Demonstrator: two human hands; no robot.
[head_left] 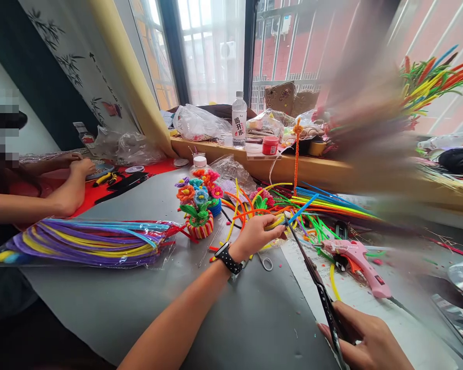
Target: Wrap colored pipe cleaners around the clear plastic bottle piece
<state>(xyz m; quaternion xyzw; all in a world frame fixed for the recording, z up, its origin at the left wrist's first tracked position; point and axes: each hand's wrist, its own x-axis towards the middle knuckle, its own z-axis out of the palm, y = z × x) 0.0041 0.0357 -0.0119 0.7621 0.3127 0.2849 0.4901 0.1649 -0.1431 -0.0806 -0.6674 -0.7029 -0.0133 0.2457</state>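
Note:
My left hand (256,237), with a black watch on its wrist, pinches a yellow fuzzy stem (277,222) over the middle of the table. Black scissors (317,280) are held in my right hand (364,336) at the lower right, and their tips reach up beside my left fingertips. A blue stem piece (304,207) lies at the scissor tips. Left of my left hand stands a small striped pot (199,227) of colourful fuzzy flowers (200,194). Right of the scissors rests a pink glue gun (357,262).
A bagged bundle of stems (88,241) lies at the left. Loose green stems (324,228) cover the middle right. A water bottle (238,122) stands on the sill. Another person's hands (77,167) are at the far left. A large blur crosses the upper right.

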